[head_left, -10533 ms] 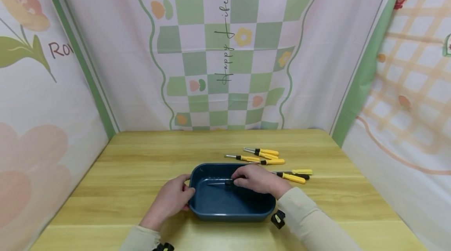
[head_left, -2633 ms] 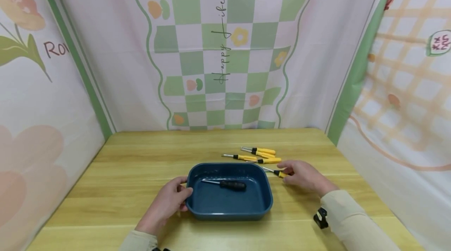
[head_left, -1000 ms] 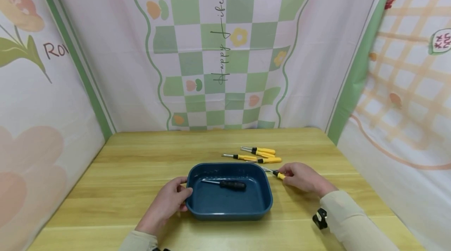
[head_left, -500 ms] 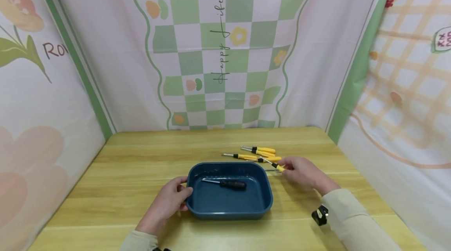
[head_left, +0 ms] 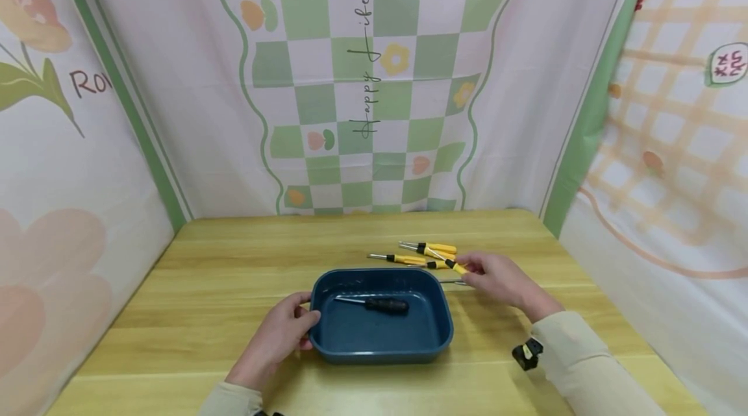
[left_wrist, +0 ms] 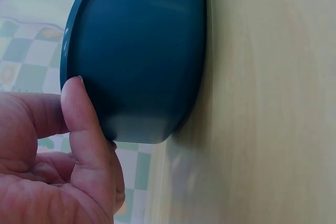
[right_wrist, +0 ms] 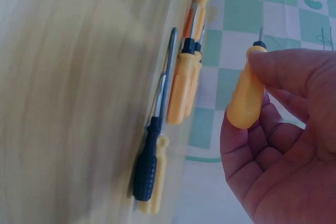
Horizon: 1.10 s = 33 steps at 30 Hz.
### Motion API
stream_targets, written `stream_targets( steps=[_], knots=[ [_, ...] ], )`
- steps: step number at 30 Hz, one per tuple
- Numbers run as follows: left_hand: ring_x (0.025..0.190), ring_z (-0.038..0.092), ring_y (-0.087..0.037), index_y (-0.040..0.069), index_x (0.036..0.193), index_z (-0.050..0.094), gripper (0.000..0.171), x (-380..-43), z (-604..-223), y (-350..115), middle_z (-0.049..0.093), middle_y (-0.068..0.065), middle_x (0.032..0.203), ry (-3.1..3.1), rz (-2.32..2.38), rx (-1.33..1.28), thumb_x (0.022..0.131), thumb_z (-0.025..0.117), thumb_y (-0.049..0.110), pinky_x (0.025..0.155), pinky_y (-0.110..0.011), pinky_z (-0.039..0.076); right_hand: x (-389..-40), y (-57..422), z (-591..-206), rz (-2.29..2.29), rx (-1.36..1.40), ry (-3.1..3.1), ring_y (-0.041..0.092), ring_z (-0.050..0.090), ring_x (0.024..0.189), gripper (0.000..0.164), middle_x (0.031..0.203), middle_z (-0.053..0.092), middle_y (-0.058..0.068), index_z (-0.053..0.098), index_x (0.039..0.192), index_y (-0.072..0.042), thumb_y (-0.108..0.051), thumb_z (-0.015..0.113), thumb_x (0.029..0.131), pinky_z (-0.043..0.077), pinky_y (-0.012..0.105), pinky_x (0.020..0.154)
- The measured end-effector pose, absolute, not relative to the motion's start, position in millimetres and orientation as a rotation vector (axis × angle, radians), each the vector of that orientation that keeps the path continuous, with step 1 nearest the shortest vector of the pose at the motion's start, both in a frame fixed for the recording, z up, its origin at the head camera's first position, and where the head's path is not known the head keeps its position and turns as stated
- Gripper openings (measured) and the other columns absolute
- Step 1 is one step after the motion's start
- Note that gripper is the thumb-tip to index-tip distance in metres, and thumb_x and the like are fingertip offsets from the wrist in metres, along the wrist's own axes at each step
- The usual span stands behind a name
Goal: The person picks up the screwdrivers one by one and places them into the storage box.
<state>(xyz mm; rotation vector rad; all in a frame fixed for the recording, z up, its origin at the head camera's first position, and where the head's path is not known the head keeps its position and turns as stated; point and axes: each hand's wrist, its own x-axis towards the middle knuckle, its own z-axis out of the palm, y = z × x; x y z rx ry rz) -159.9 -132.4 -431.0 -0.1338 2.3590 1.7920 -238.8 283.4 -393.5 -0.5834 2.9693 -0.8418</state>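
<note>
My left hand [head_left: 280, 335] holds the left end of a dark blue rectangular dish [head_left: 380, 343]; in the left wrist view the thumb lies over its rim [left_wrist: 66, 45]. A black-handled screwdriver [head_left: 386, 306] lies inside, tip to the left. Beyond the dish's right end, my right hand [head_left: 505, 283] pinches a yellow-handled screwdriver [head_left: 452, 265] between thumb and fingers. In the right wrist view this screwdriver's handle [right_wrist: 247, 95] is raised off the table, its shaft pointing away from the palm.
Several yellow-handled screwdrivers [head_left: 406, 260] lie behind the dish on the wooden table [head_left: 234, 273]. Another black-handled screwdriver [right_wrist: 146, 166] and a pale yellow one [right_wrist: 161, 156] lie side by side, partly hidden by the right hand in the head view. Patterned cloth [head_left: 391, 98] hangs behind the table.
The right hand let go of the black screwdriver in the dish, moved right and took a yellow-handled screwdriver. Over the last second it lifted that up and slightly back. The left hand stayed.
</note>
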Motion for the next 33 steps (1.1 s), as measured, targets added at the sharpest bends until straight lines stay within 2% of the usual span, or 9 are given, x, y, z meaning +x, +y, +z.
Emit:
stream_targets(
  steps=[17,33],
  knots=[
    [0.067,0.059,-0.019,-0.001,0.147,0.053,0.048,-160,-432,-132,0.055,-0.012,0.101,2.361,1.795,-0.144,0.102,0.064,0.014,0.054,-0.028,0.054,-235,264,-377,-0.941,-0.629,2.915,0.018,0.065,0.099,0.033,0.120,0.072,0.012,0.068,0.133,-0.005,-0.016,0.064,0.102,0.057,0.034,0.081],
    [0.066,0.059,-0.019,-0.002,0.146,0.053,0.049,-159,-431,-129,0.055,-0.012,0.100,2.354,1.821,-0.133,0.101,0.065,0.012,0.053,-0.027,0.054,-234,252,-375,-1.102,-0.657,2.760,0.019,0.061,0.099,0.036,0.121,0.070,0.009,0.066,0.138,-0.008,-0.022,0.063,0.105,0.056,0.029,0.082]
  ],
)
